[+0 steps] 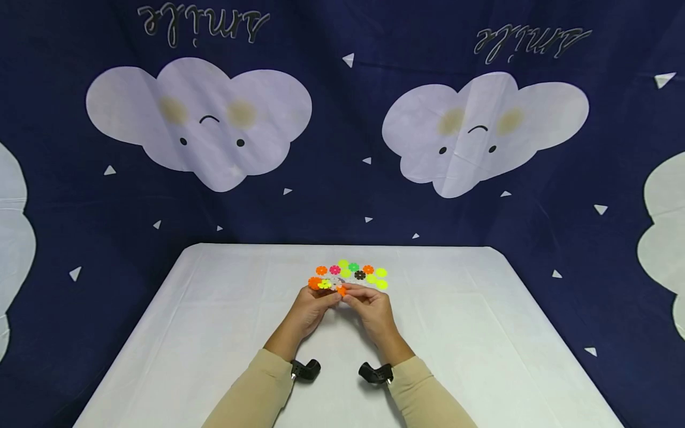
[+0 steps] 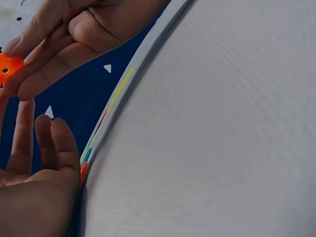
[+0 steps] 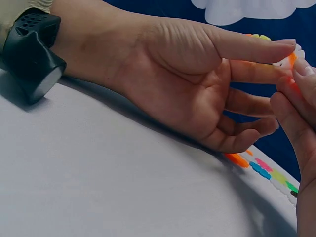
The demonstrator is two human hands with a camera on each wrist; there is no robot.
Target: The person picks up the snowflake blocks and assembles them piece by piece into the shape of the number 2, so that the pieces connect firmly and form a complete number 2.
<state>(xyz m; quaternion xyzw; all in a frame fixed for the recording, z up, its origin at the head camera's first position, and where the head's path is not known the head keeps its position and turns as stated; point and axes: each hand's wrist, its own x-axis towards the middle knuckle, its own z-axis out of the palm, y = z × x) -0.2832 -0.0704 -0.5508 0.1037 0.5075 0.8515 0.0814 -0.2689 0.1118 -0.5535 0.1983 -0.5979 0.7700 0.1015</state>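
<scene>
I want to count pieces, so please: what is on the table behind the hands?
Loose discs: orange, pink, green, yellow and black; the wrist views add a blue one. Anything else that the left hand and right hand cover cannot be seen.

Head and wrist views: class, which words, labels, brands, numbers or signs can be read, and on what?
"smile": upside down on the blue curtain, above the left cloud.
"smile": upside down on the curtain, above the right cloud.
No other text can be read, flower discs and wrist cameras included.
</scene>
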